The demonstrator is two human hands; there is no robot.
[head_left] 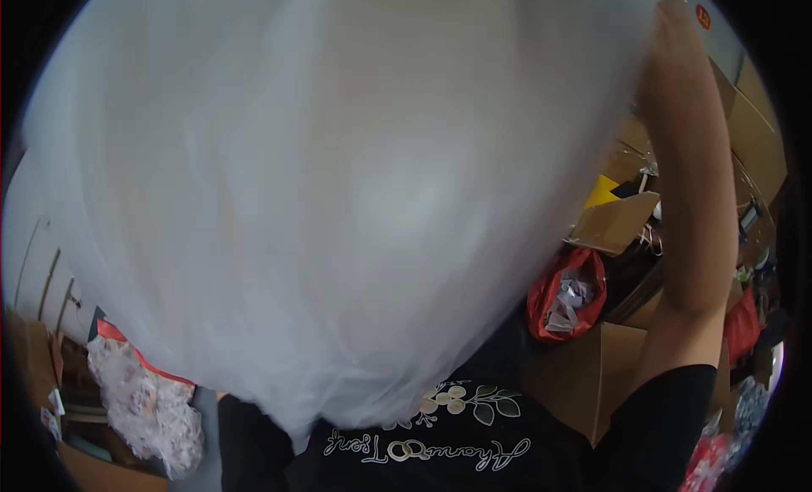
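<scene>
White sheeting (pixel 338 196), right grip (pixel 672 14) holding its edge, left grip hidden, red bag (pixel 541 310) near cardboard box (pixel 624 357)

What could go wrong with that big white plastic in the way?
The white plastic covers most of the head view, so the person might not see what lies behind it.
Its edge could catch on the cardboard box beside the raised right arm.
It might also brush the open red bag and perhaps spill its crumpled contents.
</scene>
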